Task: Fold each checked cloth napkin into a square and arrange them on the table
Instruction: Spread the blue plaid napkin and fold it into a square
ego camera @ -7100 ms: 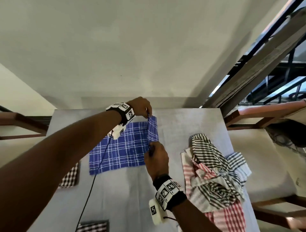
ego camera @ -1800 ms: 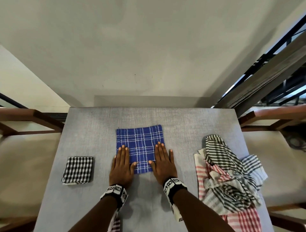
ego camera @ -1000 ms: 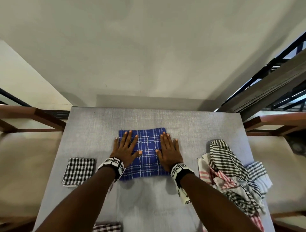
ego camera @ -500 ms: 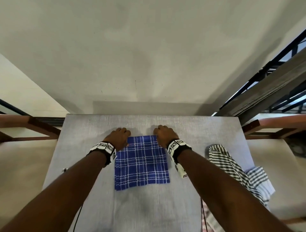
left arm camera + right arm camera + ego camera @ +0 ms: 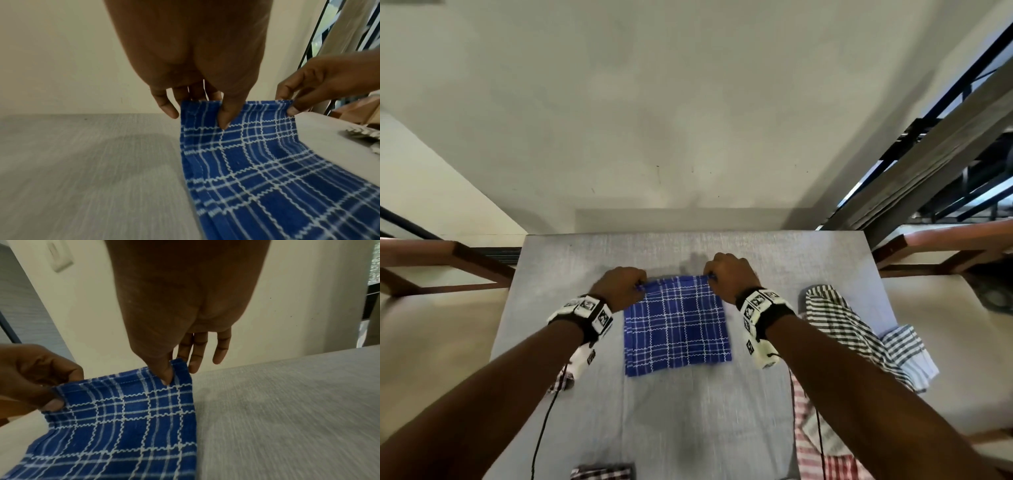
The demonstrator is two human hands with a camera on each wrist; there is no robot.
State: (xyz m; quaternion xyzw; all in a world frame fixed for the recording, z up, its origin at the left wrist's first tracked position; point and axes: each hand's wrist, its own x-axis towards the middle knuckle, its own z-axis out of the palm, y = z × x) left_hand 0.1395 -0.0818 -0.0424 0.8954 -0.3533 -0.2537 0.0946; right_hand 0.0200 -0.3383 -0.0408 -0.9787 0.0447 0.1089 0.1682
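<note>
Blue checked napkin (image 5: 676, 322): folded, pinched at its two far corners, far edge lifted just off the grey table (image 5: 688, 421) while the near part lies flat on it.
Left hand (image 5: 619, 286): thumb on top, fingers beneath, pinching the far left corner; in the left wrist view the thumb presses down onto the cloth (image 5: 257, 162) and the little finger hangs free just outside the edge.
Right hand (image 5: 729, 275): thumb and forefinger pinching the far right corner; in the right wrist view the thumb sits on the cloth (image 5: 127, 426), the other fingers hang loosely straight behind and beside the corner.
Between the fingers: the far hem runs nearly taut from one pinch to the other, layered edges showing down the left side.
Outward from the right fingers: a heap of unfolded napkins (image 5: 859, 346), black-striped and red-striped, lies on the right part of the table, apart from the blue one.
Outward from the left fingers: a dark checked cloth (image 5: 560, 380) peeks out under the left wrist; whether it is folded cannot be told.
Near edge: another dark checked napkin (image 5: 602, 472) lies well apart from the fingers, cut off by the frame.
</note>
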